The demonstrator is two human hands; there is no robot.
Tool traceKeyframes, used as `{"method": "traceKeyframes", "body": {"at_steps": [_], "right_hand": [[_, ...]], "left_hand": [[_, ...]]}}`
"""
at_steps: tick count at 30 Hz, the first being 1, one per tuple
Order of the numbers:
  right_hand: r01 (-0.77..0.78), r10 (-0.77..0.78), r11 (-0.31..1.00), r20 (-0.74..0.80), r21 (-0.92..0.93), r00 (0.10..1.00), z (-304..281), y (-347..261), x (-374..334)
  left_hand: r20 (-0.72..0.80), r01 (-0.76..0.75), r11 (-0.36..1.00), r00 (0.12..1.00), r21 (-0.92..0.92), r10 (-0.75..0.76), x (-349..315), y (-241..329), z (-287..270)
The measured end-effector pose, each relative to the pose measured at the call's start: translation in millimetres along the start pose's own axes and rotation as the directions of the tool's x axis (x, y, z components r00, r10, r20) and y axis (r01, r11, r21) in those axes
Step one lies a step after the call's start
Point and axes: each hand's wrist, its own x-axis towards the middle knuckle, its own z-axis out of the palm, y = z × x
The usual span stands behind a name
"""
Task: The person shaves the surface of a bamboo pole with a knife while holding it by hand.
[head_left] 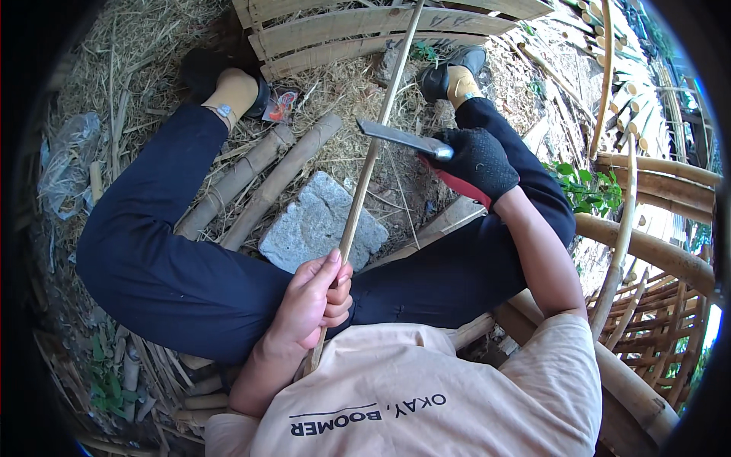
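Observation:
My bare left hand is closed around the lower part of a long, thin bamboo strip, close to my shirt. The strip slants up and away to the far edge of the view. In a black and red work glove, my right hand grips a knife whose handle is mostly hidden by the fingers. The blade points left and crosses the strip above its middle; whether it touches the strip I cannot tell. A rough grey stone block lies on the ground between my legs, beneath the strip.
Two bamboo poles lie left of the stone. A wooden slatted crate stands at the far side. Bamboo poles and a woven bamboo lattice crowd the right. Crumpled clear plastic rests on straw at left.

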Motion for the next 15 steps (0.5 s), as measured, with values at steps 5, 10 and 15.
{"method": "traceKeyframes", "body": {"at_steps": [5,10,15], "right_hand": [[0.215,-0.240,0.970,0.330,0.110,0.913,7.5,-50.5,-25.0],[0.223,-0.223,0.974,0.367,0.045,0.903,9.2,-49.1,-17.8],[0.262,-0.252,0.965,0.314,0.012,0.915,9.2,-44.4,-12.0]], "left_hand": [[0.004,-0.006,1.000,1.000,0.008,0.006,0.5,-2.8,-3.7],[-0.031,-0.022,0.998,0.999,0.055,0.024,4.7,-7.5,-2.0],[-0.041,-0.024,0.999,0.999,0.034,0.025,2.7,-5.8,0.1]]}}
